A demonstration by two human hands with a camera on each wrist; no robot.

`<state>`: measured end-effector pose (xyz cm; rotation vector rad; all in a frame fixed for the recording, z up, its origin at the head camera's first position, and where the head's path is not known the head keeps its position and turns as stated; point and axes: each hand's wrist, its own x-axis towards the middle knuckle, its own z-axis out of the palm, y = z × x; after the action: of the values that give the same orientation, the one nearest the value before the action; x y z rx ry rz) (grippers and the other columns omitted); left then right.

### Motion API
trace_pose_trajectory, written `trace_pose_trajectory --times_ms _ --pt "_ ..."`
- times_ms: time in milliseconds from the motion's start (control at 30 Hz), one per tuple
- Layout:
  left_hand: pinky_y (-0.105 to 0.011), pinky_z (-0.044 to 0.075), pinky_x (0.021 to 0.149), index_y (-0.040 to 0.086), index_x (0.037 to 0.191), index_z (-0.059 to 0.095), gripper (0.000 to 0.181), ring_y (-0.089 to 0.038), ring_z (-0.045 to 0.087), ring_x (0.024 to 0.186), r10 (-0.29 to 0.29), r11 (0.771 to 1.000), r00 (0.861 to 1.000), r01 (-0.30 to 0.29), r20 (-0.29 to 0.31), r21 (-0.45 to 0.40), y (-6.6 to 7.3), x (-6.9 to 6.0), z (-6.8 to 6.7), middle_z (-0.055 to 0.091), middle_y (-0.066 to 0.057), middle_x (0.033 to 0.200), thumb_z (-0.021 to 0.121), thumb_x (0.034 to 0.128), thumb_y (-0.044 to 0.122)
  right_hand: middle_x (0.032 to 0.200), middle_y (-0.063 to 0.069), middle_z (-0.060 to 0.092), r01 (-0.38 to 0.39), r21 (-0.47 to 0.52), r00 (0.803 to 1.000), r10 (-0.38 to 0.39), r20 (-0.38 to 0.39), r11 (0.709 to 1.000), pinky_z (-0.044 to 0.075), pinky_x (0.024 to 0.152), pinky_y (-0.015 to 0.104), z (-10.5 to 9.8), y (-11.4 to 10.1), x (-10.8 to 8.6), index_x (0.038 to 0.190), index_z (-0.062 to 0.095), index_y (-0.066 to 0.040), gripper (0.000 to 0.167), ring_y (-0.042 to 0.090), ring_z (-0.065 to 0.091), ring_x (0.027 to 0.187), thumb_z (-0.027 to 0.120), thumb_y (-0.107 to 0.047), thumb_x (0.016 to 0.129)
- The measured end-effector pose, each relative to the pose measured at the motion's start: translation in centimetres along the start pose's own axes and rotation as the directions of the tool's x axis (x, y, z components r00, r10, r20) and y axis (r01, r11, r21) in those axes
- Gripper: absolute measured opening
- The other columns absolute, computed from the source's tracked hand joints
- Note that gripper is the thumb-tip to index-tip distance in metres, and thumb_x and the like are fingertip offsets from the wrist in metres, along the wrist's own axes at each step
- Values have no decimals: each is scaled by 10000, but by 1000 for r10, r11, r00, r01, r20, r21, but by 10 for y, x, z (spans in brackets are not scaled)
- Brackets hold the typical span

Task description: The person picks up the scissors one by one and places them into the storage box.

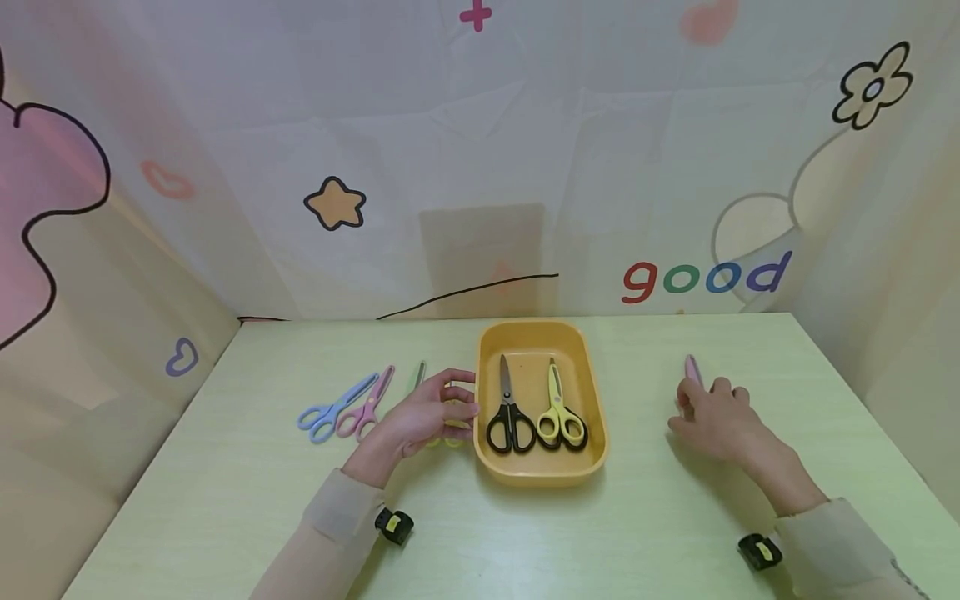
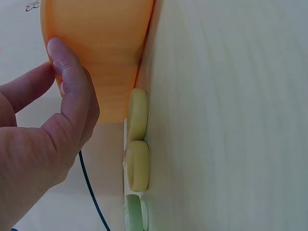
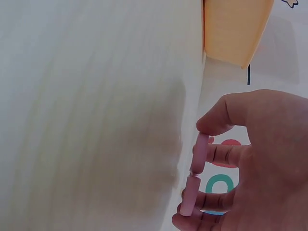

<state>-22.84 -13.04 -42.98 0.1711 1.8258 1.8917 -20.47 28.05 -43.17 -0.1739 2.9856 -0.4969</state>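
A yellow tray (image 1: 540, 475) stands mid-table, holding black-handled scissors (image 1: 510, 429) and yellow scissors (image 1: 555, 408) that overlap a second black-handled pair. My left hand (image 1: 431, 412) touches the tray's left side and rim with fairly straight fingers, as the left wrist view also shows. To the right, my right hand (image 1: 720, 421) pinches pink scissors (image 1: 692, 368) by the handle loops, the tip pointing away from me; in the right wrist view the pink loops (image 3: 189, 195) sit between thumb and fingers.
Left of the tray lie blue scissors (image 1: 333, 410), another pink pair (image 1: 367, 408) and a green pair (image 1: 417, 375), partly hidden by my left hand. Yellow loops (image 2: 138, 166) show below that hand. A patterned curtain (image 1: 480, 167) hangs behind the table.
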Motion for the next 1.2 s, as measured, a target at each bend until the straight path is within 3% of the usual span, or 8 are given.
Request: trace_pose_trajectory --times_ms 267,633,1200 --pt "-341 613 763 -38 1489 353 551 -201 620 863 -1 1000 1000 1 1 -1 1 0 0 544 -126 1093 602 998 -58 970 303 423 -21 14 999 21 -30 1000 408 633 452 -6 -17 0 1104 545 -62 274 487 397 912 634 -259 935" --pt "-348 614 767 -38 1485 359 543 -203 621 872 4 1000 1000 -4 2 -5 -1 1 0 544 -128 1090 598 998 -63 950 267 467 92 6 986 -91 -139 996 423 659 473 -14 -48 -7 1049 565 -78 217 461 436 892 631 -224 903" --pt "-354 617 766 -41 1486 364 546 -200 621 857 8 1000 1000 -8 2 4 0 1 0 543 -127 1088 604 996 -63 945 218 456 179 0 963 -175 -203 984 399 708 485 -9 -88 -6 996 574 -125 161 410 443 905 632 -193 861"
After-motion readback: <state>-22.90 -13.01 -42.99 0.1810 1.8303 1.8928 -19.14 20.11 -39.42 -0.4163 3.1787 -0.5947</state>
